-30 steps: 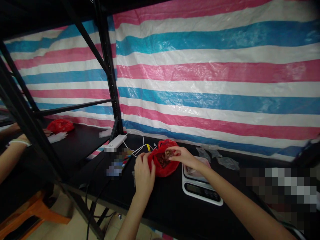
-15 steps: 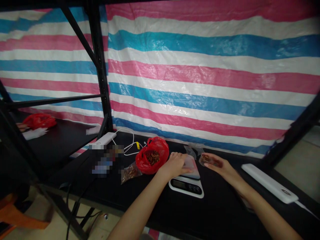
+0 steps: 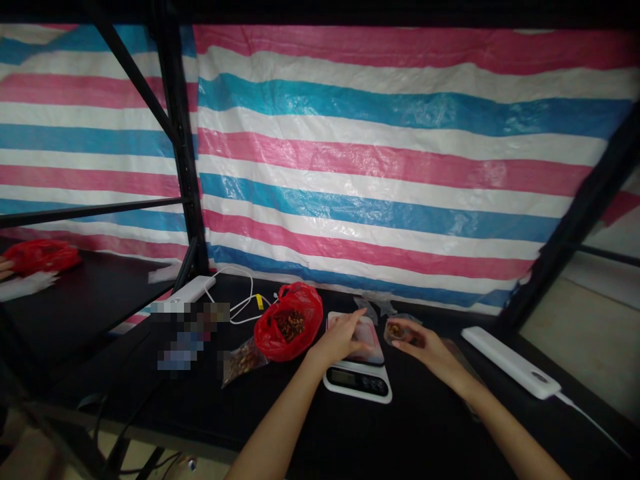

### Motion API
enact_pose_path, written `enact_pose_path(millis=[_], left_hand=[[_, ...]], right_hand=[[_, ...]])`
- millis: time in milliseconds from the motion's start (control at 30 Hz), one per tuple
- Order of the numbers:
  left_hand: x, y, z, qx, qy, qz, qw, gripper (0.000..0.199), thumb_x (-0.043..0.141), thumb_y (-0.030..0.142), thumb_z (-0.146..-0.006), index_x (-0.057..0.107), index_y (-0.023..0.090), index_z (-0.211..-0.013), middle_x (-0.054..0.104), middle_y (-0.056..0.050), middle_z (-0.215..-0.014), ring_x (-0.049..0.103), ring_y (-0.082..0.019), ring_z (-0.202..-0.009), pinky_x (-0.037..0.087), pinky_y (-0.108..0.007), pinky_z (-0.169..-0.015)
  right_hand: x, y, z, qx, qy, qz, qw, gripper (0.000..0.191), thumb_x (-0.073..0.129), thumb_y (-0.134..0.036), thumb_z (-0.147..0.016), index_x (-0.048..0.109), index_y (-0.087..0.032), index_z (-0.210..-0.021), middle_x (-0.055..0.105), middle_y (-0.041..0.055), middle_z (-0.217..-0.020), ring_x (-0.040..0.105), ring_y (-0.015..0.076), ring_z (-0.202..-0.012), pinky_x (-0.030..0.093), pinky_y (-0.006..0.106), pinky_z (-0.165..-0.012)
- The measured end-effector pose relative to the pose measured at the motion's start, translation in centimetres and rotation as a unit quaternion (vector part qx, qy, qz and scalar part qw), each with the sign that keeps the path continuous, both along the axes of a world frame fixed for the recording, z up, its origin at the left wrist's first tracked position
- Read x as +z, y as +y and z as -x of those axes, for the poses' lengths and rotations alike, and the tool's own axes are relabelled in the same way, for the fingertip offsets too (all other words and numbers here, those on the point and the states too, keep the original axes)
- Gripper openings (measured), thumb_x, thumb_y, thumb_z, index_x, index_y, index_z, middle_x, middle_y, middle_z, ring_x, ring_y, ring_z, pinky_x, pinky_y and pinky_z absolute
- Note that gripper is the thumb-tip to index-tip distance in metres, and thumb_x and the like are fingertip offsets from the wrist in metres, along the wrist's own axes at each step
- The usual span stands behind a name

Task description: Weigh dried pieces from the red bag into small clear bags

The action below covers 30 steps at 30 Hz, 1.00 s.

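My left hand (image 3: 345,338) rests over the plate of a white digital scale (image 3: 357,387), its fingers spread and nothing visibly held. To the right of the scale, my right hand (image 3: 425,348) has its thumb and fingers around a small clear container (image 3: 393,331) with brown pieces in it. A red plastic bag (image 3: 310,313) stands open left of the scale, with brown pieces (image 3: 291,325) inside. Beside it lies a clear bag of brown pieces (image 3: 245,360). Thin clear bags (image 3: 367,308) lie behind the scale.
A white lamp-like bar (image 3: 510,362) with a cable lies at the right. At the left are a white device (image 3: 193,291), white cables and a blurred patch. Black metal posts frame the table, and a striped sheet (image 3: 375,160) hangs behind.
The view has shifted, so most things appear further left and slightly lower. The fingers of my left hand are more spread, and the container in my right hand looks lower, near the table.
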<state>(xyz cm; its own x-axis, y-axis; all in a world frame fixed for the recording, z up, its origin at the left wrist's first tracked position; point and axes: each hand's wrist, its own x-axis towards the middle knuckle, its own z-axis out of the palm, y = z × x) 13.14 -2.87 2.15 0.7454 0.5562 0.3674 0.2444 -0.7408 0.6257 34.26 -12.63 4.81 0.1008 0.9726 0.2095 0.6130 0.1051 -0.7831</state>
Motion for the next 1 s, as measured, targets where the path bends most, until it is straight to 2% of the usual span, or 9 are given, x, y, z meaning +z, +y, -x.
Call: enact_pose_path(millis=[133, 267, 400, 500, 667, 767, 1000], left_hand=[[0.0, -0.1, 0.0, 0.0, -0.019, -0.021, 1.0, 0.085, 0.074, 0.041, -0.059, 0.034, 0.025, -0.133, 0.048, -0.009, -0.129, 0.044, -0.029, -0.115, 0.028, -0.044, -0.099], [0.7, -0.6, 0.2, -0.003, -0.066, -0.035, 0.997, 0.078, 0.075, 0.032, -0.061, 0.039, 0.028, -0.129, 0.051, -0.005, -0.127, 0.047, -0.026, -0.113, 0.032, -0.04, -0.098], [1.1, -0.8, 0.1, 0.022, -0.141, 0.027, 0.989, 0.073, 0.074, 0.031, -0.062, 0.041, 0.029, -0.127, 0.059, -0.002, -0.107, 0.056, -0.019, -0.094, 0.043, -0.034, -0.086], [1.2, -1.1, -0.1, 0.04, -0.21, 0.085, 0.973, 0.064, 0.07, 0.032, -0.067, 0.042, 0.027, -0.124, 0.058, -0.002, -0.099, 0.056, -0.016, -0.089, 0.045, -0.03, -0.082], [1.6, -2.3, 0.0, 0.014, -0.245, 0.105, 0.964, 0.058, 0.063, 0.031, -0.074, 0.038, 0.025, -0.126, 0.058, -0.004, -0.102, 0.055, -0.017, -0.094, 0.043, -0.034, -0.088], [1.8, -2.7, 0.2, 0.01, -0.249, 0.113, 0.962, 0.058, 0.061, 0.03, -0.075, 0.036, 0.024, -0.127, 0.056, -0.005, -0.107, 0.053, -0.018, -0.098, 0.04, -0.037, -0.092], [1.6, -2.6, 0.1, 0.021, -0.264, 0.106, 0.958, 0.058, 0.061, 0.03, -0.076, 0.035, 0.023, -0.127, 0.053, -0.006, -0.108, 0.052, -0.018, -0.095, 0.041, -0.036, -0.09]], right_hand=[[0.1, 0.5, 0.2, 0.008, -0.025, -0.018, 1.0, 0.046, 0.064, -0.04, -0.069, 0.06, -0.02, -0.11, 0.065, 0.0053, -0.096, 0.054, 0.0149, -0.064, 0.044, 0.029, -0.059], [0.5, 0.9, 0.3, 0.01, -0.046, -0.032, 0.998, 0.044, 0.063, -0.039, -0.07, 0.06, -0.021, -0.11, 0.064, 0.0055, -0.102, 0.056, 0.0157, -0.068, 0.046, 0.03, -0.063], [1.3, 1.1, 0.6, 0.01, -0.098, -0.053, 0.994, 0.042, 0.062, -0.04, -0.07, 0.06, -0.022, -0.109, 0.064, 0.0049, -0.102, 0.059, 0.0187, -0.075, 0.047, 0.034, -0.072], [2.6, 1.0, 1.2, 0.017, -0.17, -0.074, 0.983, 0.04, 0.061, -0.038, -0.071, 0.059, -0.026, -0.109, 0.062, 0.0032, -0.107, 0.058, 0.0216, -0.091, 0.045, 0.035, -0.083], [5.4, 0.9, 2.6, 0.005, -0.312, -0.116, 0.943, 0.037, 0.059, -0.037, -0.074, 0.058, -0.029, -0.11, 0.06, 0.0023, -0.112, 0.054, 0.0233, -0.104, 0.042, 0.036, -0.089], [6.6, 1.2, 3.0, 0.027, -0.379, -0.121, 0.917, 0.037, 0.059, -0.034, -0.075, 0.057, -0.028, -0.112, 0.061, 0.0034, -0.109, 0.055, 0.0233, -0.102, 0.043, 0.036, -0.087], [8.6, 1.4, 4.0, 0.051, -0.506, -0.133, 0.85, 0.042, 0.062, -0.026, -0.074, 0.055, -0.033, -0.115, 0.06, 0.0023, -0.101, 0.054, 0.0228, -0.095, 0.042, 0.036, -0.079]])
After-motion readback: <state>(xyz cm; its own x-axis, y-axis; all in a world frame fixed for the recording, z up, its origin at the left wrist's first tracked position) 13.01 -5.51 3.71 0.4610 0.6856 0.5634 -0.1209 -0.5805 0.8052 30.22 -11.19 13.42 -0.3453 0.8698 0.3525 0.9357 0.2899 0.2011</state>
